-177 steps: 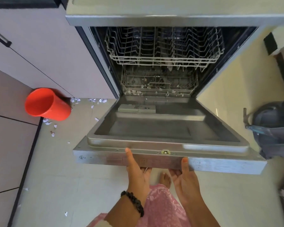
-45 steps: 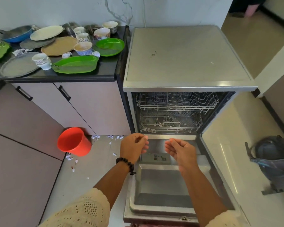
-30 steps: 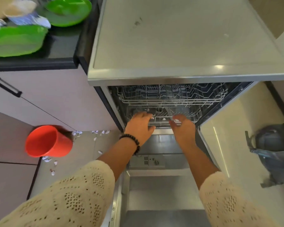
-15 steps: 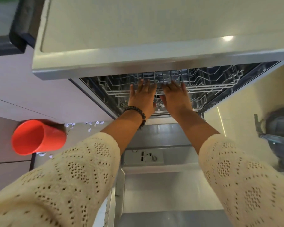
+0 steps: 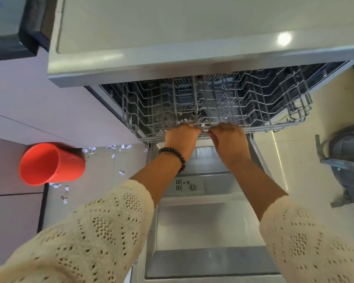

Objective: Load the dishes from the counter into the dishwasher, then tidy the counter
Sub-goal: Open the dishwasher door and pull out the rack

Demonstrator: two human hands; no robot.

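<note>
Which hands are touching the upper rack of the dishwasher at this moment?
Touching, both. The head view shows the left hand and the right hand with fingers curled over the front rail of the upper rack.

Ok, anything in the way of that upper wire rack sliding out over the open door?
Nothing visible. The grey wire upper rack is partly out, both hands, left hand and right hand, gripping its front rail. The open stainless dishwasher door below carries nothing in its path.

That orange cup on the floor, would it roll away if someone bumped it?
Probably. The orange cup lies tipped on its side and looks round, so a nudge could roll it, likely curving since it tapers. It looks like light plastic, so probably easy to lift.
</note>
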